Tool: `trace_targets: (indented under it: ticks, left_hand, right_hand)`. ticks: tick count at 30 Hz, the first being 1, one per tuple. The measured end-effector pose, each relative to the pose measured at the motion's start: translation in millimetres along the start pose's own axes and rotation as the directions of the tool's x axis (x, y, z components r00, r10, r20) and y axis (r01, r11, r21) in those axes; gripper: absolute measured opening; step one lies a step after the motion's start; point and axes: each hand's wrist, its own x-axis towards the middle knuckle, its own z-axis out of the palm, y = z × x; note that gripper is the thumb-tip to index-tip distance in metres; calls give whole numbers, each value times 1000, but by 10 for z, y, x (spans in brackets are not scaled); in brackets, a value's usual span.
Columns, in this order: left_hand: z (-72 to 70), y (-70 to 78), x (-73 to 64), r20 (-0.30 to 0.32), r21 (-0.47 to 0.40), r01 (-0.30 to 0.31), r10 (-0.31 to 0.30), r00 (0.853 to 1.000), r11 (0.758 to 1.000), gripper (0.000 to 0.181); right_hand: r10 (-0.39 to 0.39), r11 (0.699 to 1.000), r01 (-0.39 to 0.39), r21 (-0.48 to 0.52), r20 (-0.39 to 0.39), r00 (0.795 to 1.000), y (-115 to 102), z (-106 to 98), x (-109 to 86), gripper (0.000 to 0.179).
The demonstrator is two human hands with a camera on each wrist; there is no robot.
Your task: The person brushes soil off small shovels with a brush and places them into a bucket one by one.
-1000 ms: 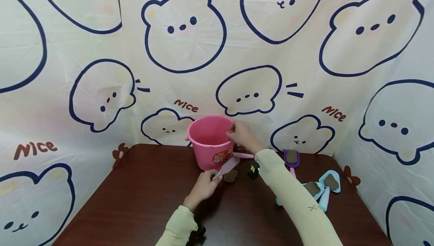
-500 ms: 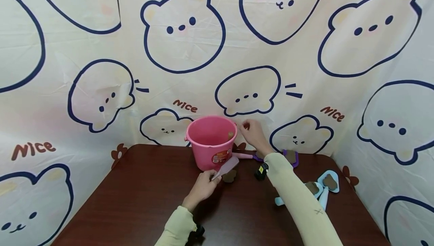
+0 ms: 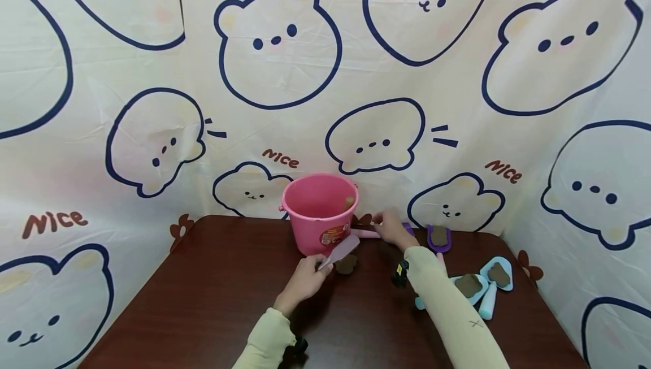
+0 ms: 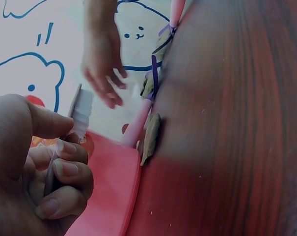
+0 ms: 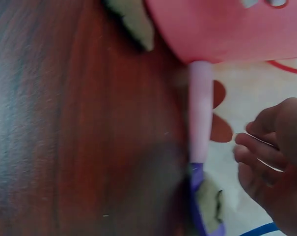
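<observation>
Looks like a curtained-off play corner, whether in a home or elsewhere impossible to tell. Walled at back and both sides by cloth (image 3: 285, 131) printed with cartoon bears (image 3: 277, 75); furnished with a dark wood-grain table (image 3: 218, 301) bearing a pink bucket (image 3: 309, 233) and toy shovels (image 3: 487, 302).

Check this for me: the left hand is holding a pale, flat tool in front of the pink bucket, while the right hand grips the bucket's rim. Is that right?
Not quite: the right hand isn't gripping the rim. The head view shows it apart from the pink bucket, by a pink-handled shovel. The rest stands.
</observation>
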Motion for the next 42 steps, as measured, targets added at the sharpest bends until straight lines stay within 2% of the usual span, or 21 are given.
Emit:
trace_targets:
  ticks: [4,8,11,17,20,23,27,30,34,38,42]
  left_hand:
    - [-27,4,4,9,5,-6,6,1000,1000,16]
    - [-33,-2,6,13,9,-8,7,1000,1000,13]
    - [-33,-7,8,11,17,-21,21,1000,1000,12]
    - [-31,-1,24,9,15,-35,35,999,999,12]
    - [-36,9,24,12,14,-37,37,999,999,11]
    - [-41,12,16,22,9,-27,27,999,1000,12]
    - [-38,6,4,30,10,-5,5,1000,1000,13]
    - [-30,4,3,30,15,-7,6,1000,1000,13]
    - [-22,4,0,33,14,-12,11,999,1000,13]
    - [-18,2,7,37,16,-12,11,999,1000,13]
    - [-17,-1,20,37,19,-20,19,999,1000,14]
  right_hand:
    - [19,1000,-16,-22,116,993,64,98,-51,34]
    - [52,999,-49,-20,167,985,103,204,-82,37]
    - [74,997,-70,-27,168,983,129,260,-85,37]
    - [107,992,-96,-77,156,982,150,276,-89,24]
    - [155,985,-139,-102,175,972,124,261,-114,34]
    - [207,969,-174,-177,187,960,73,249,-157,43]
    - [263,935,-210,-287,164,951,-5,252,-228,41]
    - [303,920,-258,-294,118,946,-65,259,-289,42]
    - [354,895,-325,-305,42,934,-151,277,-365,60]
    - [425,851,-399,-341,2,905,-214,280,-434,74]
    - [478,832,-450,-326,7,878,-224,230,-498,64]
